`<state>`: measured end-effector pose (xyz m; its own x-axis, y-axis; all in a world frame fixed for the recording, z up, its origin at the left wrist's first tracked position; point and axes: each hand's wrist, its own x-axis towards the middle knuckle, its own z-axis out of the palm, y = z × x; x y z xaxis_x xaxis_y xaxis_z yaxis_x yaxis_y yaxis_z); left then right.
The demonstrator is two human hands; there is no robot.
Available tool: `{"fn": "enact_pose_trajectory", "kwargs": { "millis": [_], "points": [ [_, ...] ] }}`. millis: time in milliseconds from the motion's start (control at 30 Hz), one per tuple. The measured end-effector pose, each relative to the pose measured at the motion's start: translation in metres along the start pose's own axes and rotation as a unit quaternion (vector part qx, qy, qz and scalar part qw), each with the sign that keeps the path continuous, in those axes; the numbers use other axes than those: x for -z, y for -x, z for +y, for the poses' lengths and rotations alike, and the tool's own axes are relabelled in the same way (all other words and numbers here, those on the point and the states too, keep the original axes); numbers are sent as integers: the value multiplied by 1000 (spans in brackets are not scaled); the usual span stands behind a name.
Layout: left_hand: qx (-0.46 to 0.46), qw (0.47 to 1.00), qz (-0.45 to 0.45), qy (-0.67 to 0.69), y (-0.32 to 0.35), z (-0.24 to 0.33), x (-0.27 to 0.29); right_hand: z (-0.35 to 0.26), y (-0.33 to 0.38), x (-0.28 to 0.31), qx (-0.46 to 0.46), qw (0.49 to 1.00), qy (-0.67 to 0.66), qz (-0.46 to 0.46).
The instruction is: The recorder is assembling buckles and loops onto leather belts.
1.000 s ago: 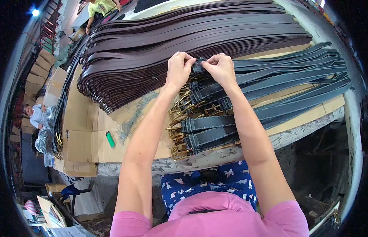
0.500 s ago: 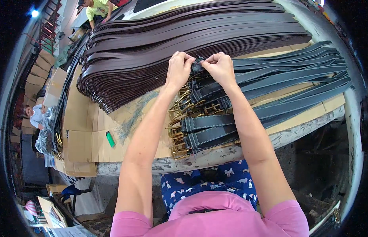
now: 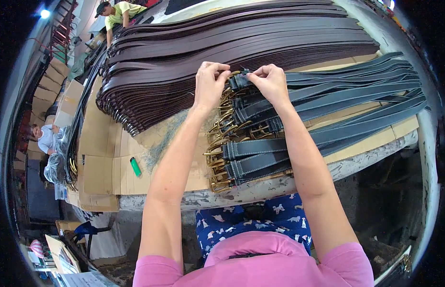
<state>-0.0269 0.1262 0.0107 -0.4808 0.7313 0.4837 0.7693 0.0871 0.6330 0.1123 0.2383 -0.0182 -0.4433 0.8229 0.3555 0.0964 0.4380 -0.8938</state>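
Note:
Dark belts with pale stitching [image 3: 260, 148] lie in a pile before me, their brass-coloured buckles [image 3: 220, 179] toward the left. At the pile's far edge, my right hand [image 3: 270, 85] pinches the buckle end of one belt [image 3: 239, 82] between thumb and fingers. Just left of that buckle, my left hand [image 3: 210, 85] is closed in a pinch. Whatever its fingertips hold is too small to make out. Beyond both hands stretches a thick stack of dark brown belts [image 3: 232, 43], with its buckles at the left end.
Cardboard [image 3: 136, 184] covers the table, with a green lighter [image 3: 135, 167] and a tangle of loose threads [image 3: 165, 141] on it. A co-worker in a yellow shirt [image 3: 124, 12] leans at the far left. Another person in white [image 3: 48, 138] is farther left, beside plastic bags [image 3: 54, 167].
My left hand has drawn slightly left, away from the belt's end, and its fingers have shifted. My right hand keeps its pinch. The co-worker in yellow has leaned farther into view.

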Motion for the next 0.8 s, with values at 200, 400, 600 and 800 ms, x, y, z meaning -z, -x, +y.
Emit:
{"fn": "enact_pose_trajectory", "kwargs": {
  "millis": [200,400,600,800],
  "points": [
    [-104,989,14,-106,5,1,0,4,-1,-4,24,1000,15,7],
    [-158,979,-7,-128,9,14,4,5,-2,-4,21,1000,12,3],
    [-226,965,-80,-112,11,15,4,4,-1,-3,46,998,38,14],
    [-275,935,-151,-165,4,22,12,-2,0,13,-23,999,-27,8]
  ]
}}
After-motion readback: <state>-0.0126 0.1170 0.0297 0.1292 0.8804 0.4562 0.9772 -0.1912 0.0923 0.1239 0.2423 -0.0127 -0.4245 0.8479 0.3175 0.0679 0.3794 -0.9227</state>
